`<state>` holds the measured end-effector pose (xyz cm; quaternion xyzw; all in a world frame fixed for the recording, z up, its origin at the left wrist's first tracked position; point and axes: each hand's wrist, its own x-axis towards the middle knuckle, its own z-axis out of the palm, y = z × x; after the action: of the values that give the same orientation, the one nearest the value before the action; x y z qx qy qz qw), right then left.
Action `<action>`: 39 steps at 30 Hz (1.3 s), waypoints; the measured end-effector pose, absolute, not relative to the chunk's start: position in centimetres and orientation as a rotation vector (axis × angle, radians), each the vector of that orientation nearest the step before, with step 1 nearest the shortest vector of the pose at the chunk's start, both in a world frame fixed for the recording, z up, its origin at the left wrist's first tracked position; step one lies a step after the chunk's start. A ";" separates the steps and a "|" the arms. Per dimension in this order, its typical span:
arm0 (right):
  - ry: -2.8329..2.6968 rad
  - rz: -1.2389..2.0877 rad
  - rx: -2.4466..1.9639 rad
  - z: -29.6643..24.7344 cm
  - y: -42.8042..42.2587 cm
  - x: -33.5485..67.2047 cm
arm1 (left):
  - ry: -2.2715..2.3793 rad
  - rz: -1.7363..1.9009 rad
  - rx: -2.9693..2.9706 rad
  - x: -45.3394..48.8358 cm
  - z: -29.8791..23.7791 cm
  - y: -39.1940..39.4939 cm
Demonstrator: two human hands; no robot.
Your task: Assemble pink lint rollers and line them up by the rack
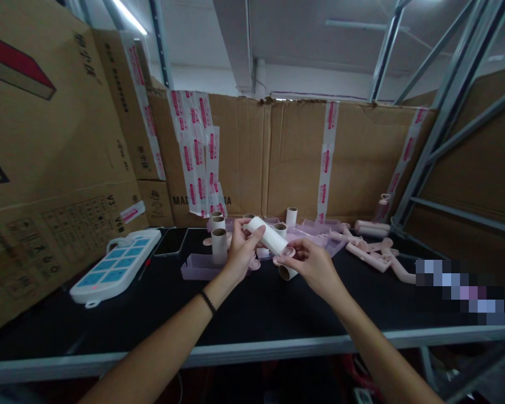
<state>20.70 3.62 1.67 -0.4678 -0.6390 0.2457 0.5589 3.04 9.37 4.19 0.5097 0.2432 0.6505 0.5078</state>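
My left hand (244, 247) is closed around a white roll (268, 235), which looks like a lint roller refill and is tilted down to the right. At its lower end, my right hand (313, 262) pinches a pink round cap (284, 256). Whether the cap is seated in the roll cannot be made out. Just under the cap lies another roll (287, 272) on its side, its cardboard core showing. A standing roll (219, 246) is left of my left hand, by a lilac plastic tray (197, 267).
More standing rolls (292, 216) and lilac trays (315, 227) are behind my hands. Pink plastic handles (368, 255) lie to the right. A power strip (115, 266) and a phone (171, 242) are at left. Cardboard (294, 157) walls in the black table (252, 320).
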 end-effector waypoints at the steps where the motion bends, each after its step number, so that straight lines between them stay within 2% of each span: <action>1: -1.485 0.577 -1.101 1.7 3.6 20.6 | 0.594 1.569 1.238 3.1 4.1 9.3; 16: -1.093 0.401 -0.984 2.2 2.4 16.9 | 0.558 1.592 1.190 3.3 3.5 9.4; 23: -0.971 0.575 -0.967 1.7 1.9 15.4 | 0.573 1.597 1.206 3.3 3.7 8.9; 32: -1.008 0.616 -1.000 1.6 1.8 15.5 | 0.552 1.630 1.298 3.3 3.9 8.7; 39: -0.761 0.940 -0.727 1.3 2.3 14.3 | 0.581 1.645 1.418 3.3 3.5 9.0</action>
<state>14.28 2.28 1.34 -0.3339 -0.3497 0.4320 0.7613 3.28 8.96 3.52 0.5687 0.2332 0.6599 0.4321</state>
